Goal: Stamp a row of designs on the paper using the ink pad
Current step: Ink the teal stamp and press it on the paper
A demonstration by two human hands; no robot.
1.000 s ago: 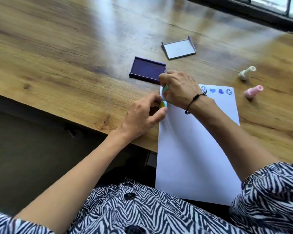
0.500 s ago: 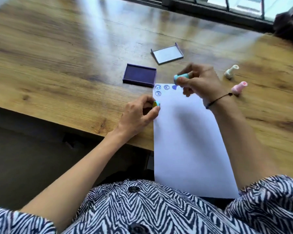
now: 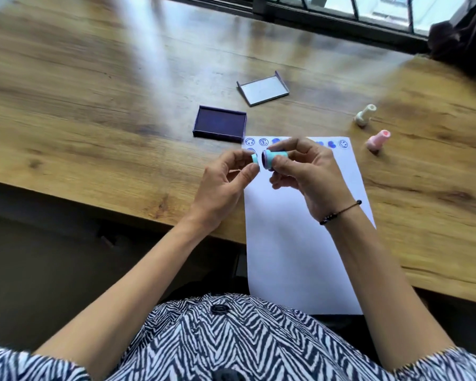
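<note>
Both hands up near frame centre, above the top of the paper (image 3: 300,243). My left hand (image 3: 220,188) pinches a small teal cap (image 3: 254,158) betw thumb + fingers. Just right of it, with a small gap, my right hand (image 3: 308,174) grips the teal stamp (image 3: 272,159) sideways, its dark inked face pointing left at the cap.

L to R otherwise: open ink pad (image 3: 220,123), dark purple, upper centre on the wood table (image 3: 94,105), touching the paper's top left corner. Its lid (image 3: 263,88) lies apart, further up. A row of blue prints (image 3: 338,144) runs along the paper's top edge: smileys + hearts, partly hidden by my hands. White stamp (image 3: 364,115) and pink stamp (image 3: 378,139) lie on the table at right, w/ the pink one just beside the paper.
</note>
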